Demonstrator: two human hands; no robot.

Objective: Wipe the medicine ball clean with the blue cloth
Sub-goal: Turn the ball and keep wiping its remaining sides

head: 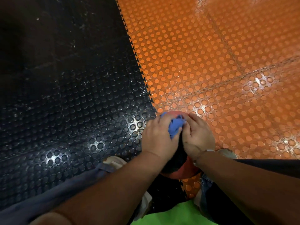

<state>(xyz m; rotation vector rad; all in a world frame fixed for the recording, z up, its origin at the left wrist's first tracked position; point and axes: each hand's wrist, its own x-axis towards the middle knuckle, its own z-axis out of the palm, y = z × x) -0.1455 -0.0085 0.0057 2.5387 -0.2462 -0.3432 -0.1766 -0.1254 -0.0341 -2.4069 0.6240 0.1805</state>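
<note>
Left hand (155,137) clenches the blue cloth (175,128) against the medicine ball (180,159); right hand (198,137) lies flat on it, apparently steadying it.

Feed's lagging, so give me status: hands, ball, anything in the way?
Left hand grips bunched blue cloth atop medicine ball. Right hand rests on ball, steadying. Ball on studded floor mats. Nothing in the way.
</note>
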